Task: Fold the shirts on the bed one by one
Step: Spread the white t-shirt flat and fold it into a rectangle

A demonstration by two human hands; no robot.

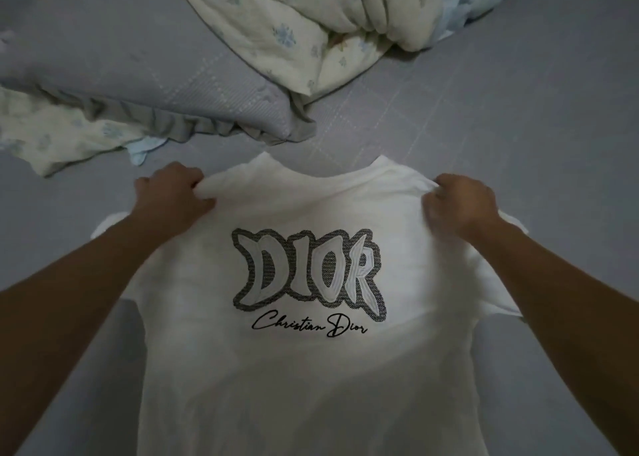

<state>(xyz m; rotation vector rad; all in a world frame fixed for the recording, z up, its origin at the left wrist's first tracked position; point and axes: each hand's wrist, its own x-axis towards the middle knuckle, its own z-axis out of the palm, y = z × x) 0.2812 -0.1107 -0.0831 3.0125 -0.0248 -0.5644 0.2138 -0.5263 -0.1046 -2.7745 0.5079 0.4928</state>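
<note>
White short-sleeved T-shirt (311,369) with a grey block-letter logo and black script line across its middle, spread out in the near centre of the grey quilted bed (518,117), collar end farthest from the camera. Whether the lower hem lies flat cannot be told; it runs out of view at the bottom edge.

Left hand (173,193) closed in a fist, pinching bunched cloth at the shirt's left shoulder. Right hand (460,203) likewise closed on the right shoulder fabric. Both forearms reach in over the sleeves, covering part of each.

Surroundings: grey-blue pillow with a ruffled edge (145,85) lies just beyond the collar on the left, not touching the shirt. Cream floral-print quilt (311,30) heaped at the far centre, its corner draped against the pillow. A second fold of pale floral fabric (52,137) pokes out beneath the pillow at far left. Bare bed surface to the right of the shirt.
</note>
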